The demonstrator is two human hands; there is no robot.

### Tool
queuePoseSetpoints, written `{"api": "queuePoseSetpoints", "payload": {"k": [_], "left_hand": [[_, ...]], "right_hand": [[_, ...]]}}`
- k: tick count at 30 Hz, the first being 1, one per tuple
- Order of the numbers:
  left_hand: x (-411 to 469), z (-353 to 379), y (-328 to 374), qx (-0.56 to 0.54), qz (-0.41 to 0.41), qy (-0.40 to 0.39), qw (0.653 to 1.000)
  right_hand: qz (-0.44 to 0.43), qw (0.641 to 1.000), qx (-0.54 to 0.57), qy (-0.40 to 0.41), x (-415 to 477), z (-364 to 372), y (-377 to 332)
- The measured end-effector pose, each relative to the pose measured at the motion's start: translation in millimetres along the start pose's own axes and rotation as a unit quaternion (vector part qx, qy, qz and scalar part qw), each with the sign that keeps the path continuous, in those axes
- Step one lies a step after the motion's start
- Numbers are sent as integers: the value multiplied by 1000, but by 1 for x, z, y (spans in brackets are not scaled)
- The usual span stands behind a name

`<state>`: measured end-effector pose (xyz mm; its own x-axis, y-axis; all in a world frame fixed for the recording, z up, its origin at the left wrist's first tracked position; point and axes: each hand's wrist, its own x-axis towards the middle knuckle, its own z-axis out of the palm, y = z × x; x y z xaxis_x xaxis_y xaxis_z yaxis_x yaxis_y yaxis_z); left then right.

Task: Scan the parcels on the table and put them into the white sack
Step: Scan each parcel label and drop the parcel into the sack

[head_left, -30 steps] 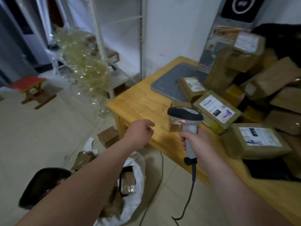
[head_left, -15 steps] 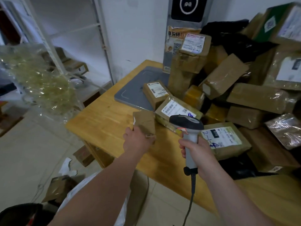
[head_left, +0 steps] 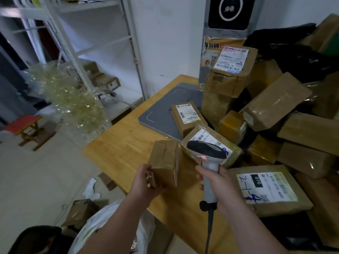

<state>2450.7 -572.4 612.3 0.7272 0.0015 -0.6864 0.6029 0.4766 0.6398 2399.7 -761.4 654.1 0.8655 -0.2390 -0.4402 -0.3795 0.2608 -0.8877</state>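
Note:
My left hand (head_left: pixel 145 184) grips a small brown cardboard parcel (head_left: pixel 165 162) and holds it tilted above the wooden table's (head_left: pixel 124 147) near edge. My right hand (head_left: pixel 220 186) holds a grey and black handheld scanner (head_left: pixel 207 153) by its grip, with the head just right of the parcel. A pile of brown parcels (head_left: pixel 275 110) covers the right half of the table; one labelled parcel (head_left: pixel 267 187) lies beside my right wrist. The white sack (head_left: pixel 102 224) sits on the floor below my left arm, mostly hidden by it.
A grey flat pad (head_left: pixel 161 110) lies on the table with a labelled box (head_left: pixel 187 114) on it. White metal shelving (head_left: pixel 88 52) stands at the left, a red stool (head_left: pixel 23 125) on the floor, and a crumpled clear plastic bundle (head_left: pixel 69 99). Loose boxes (head_left: pixel 80 213) lie on the floor.
My left hand reached from above the sack to the table, took the small parcel and lifted it beside the scanner. The view swung right toward the pile.

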Motion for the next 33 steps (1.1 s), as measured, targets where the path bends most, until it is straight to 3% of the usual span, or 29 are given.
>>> {"api": "queuePoseSetpoints", "payload": {"k": [4, 7, 12, 19, 25, 33], "left_hand": [[-17, -13, -7, -133, -73, -106, 983], [-29, -12, -11, -119, -104, -161, 974], [-40, -6, -10, 36, -3, -102, 994], [-50, -18, -6, 147, 41, -178, 972], [-51, -30, -4, 102, 67, -122, 985], [-56, -47, 3, 114, 101, -75, 986]], "right_hand": [[50, 995, 88, -4, -2, 11, -1], [59, 993, 99, -21, -7, 17, -4], [33, 994, 100, -13, -17, 19, -7], [4, 998, 69, -14, -35, 20, -10], [-22, 999, 37, -8, -52, 19, -14], [-30, 996, -43, -77, -67, 21, -20]]}}
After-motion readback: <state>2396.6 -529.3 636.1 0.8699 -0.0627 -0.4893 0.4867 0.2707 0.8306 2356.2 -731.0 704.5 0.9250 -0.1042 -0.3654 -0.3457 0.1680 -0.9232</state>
